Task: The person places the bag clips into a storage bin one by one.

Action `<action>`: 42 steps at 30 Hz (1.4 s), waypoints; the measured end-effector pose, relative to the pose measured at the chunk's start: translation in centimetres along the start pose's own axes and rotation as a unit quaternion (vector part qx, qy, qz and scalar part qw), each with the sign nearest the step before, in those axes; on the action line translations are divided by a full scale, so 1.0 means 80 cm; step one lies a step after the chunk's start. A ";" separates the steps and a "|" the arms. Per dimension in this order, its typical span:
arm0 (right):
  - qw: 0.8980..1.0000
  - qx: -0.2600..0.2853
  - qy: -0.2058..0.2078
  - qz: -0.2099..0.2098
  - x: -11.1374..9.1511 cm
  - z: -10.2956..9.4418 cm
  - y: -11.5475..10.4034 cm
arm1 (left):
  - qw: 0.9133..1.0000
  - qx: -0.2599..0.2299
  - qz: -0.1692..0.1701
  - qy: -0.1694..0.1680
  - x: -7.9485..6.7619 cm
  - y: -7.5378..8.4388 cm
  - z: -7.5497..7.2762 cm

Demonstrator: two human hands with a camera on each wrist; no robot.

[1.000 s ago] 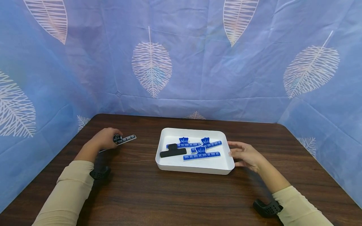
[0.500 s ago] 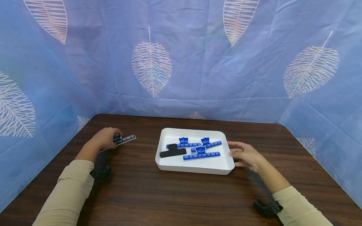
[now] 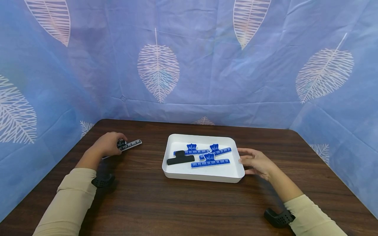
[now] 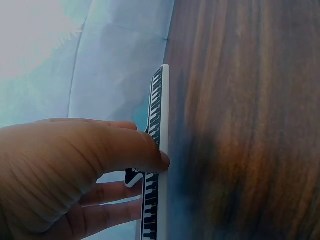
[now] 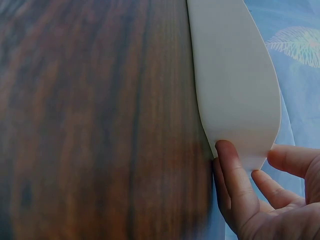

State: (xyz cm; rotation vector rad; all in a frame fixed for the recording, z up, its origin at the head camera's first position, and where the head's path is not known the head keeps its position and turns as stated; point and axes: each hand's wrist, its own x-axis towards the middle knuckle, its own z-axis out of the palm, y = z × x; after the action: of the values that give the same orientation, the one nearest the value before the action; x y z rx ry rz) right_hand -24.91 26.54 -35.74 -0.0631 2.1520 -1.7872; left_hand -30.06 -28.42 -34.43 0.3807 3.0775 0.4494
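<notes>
At the table's left, my left hand [image 3: 108, 144] pinches a black clip [image 3: 130, 145] printed with white piano keys. Seen from the left wrist, the thumb [image 4: 164, 161] lies across the clip's long bar, and other fingers show behind it. On the right, my right hand [image 3: 258, 163] rests against the end of a white tray [image 3: 203, 177]. Its fairly straight fingers [image 5: 237, 180] touch the outer wall and rim in the right wrist view. Inside the tray lie blue piano-key clips [image 3: 210, 162], overlapping one another, and a plain black clip face [image 3: 180, 159].
The dark wood table [image 3: 177, 206] reaches back to a blue curtain [image 3: 195, 72] with white leaf prints, which also runs along both sides. Each wrist wears a black band, the right one [image 3: 279, 218] hanging below the sleeve.
The left hand and its clip have shifted very slightly left. The right hand and the tray with its clips stay in place.
</notes>
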 end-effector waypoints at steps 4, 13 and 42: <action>1.000 0.002 0.001 0.002 0.000 0.001 0.000 | 1.000 -0.004 0.003 0.005 -0.001 0.002 -0.002; 1.000 0.000 0.000 0.002 0.001 0.001 0.000 | 1.000 0.003 0.018 0.007 -0.003 0.011 -0.007; 1.000 0.007 0.001 -0.006 -0.001 0.000 0.001 | 0.993 0.055 0.096 0.044 -0.005 0.061 -0.020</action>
State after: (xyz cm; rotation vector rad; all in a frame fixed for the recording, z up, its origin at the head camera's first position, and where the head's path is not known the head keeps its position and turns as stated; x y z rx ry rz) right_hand -24.79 26.58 -35.78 -0.0706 2.1434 -1.8096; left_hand -28.62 -24.43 -31.53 0.6813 3.1745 0.3074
